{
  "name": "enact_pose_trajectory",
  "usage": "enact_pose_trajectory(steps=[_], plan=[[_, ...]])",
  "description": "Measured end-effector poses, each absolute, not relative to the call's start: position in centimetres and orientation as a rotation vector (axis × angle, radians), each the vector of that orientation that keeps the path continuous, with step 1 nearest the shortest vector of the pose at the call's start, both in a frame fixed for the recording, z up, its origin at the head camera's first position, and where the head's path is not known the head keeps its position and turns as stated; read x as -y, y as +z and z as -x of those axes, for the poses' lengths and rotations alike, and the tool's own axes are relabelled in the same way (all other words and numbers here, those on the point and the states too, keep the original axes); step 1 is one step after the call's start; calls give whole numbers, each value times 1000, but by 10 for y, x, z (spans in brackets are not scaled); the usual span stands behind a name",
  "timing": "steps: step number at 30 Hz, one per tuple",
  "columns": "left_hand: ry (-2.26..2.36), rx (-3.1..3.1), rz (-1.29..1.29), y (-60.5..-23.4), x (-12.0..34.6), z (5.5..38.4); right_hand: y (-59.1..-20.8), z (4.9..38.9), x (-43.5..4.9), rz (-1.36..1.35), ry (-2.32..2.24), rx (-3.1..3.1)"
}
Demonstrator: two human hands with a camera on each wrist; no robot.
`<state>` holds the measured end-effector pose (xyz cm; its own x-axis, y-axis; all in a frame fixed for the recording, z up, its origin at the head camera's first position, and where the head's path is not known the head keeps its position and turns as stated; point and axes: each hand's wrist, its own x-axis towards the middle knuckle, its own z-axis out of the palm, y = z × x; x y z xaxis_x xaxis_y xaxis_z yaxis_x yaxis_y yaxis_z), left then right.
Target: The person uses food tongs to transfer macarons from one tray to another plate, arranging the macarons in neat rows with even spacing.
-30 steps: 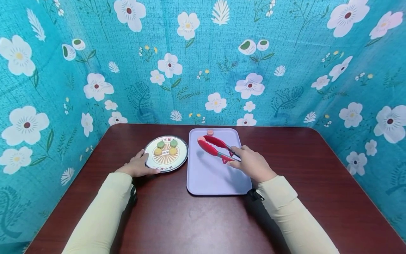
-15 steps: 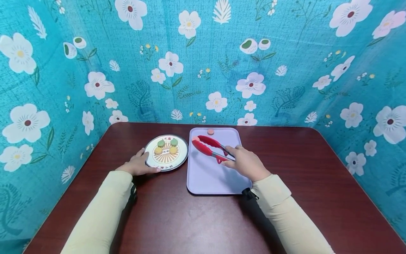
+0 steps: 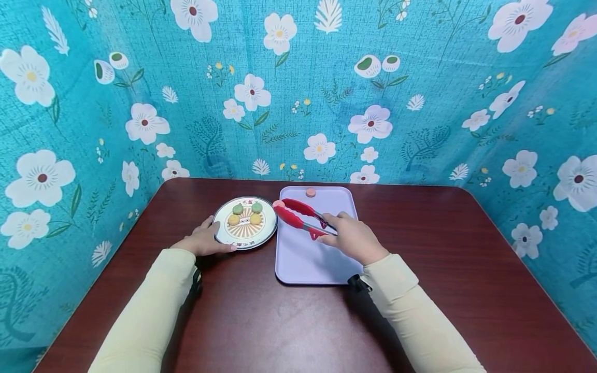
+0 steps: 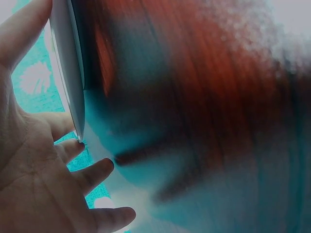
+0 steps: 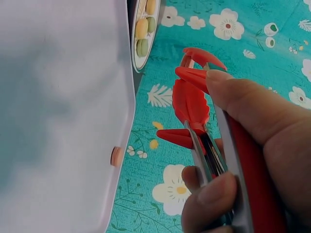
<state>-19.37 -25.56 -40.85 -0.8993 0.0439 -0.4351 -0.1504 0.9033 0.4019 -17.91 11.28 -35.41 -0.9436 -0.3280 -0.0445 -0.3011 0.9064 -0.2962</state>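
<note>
My left hand (image 3: 201, 240) rests against the rim of a round patterned plate (image 3: 268, 220), its thumb along the near edge. In the left wrist view the fingers are spread and fairly straight beside the plate's edge. Two green macarons (image 3: 247, 208) and two yellow macarons (image 3: 244, 220) sit on the plate. My right hand (image 3: 358, 238) grips red-tipped metal tongs (image 3: 305, 220) above the lilac tray (image 3: 308, 264). A pink macaron (image 3: 278, 204) is pinched at their tips, close to the plate's right rim. Another pink macaron (image 3: 310, 192) lies near the tray's far edge.
Plate and tray lie side by side on a dark reddish-brown table (image 3: 434, 238). A turquoise flowered cloth (image 3: 289, 103) hangs behind the table and along both sides.
My right hand has moved left with the tongs, bringing the pinched pink macaron from above the tray to near the plate's rim. My left hand stays at the plate.
</note>
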Motion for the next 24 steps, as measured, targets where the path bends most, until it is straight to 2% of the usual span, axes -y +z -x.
enact_pose_trajectory(steps=[11,24], plan=[[602,-2652,-13,-407,253,194,-357,179,-104,576,-456,-2988],[617,-2635,40,-407,254,193,-360,175,-84,629,-445,-2995]])
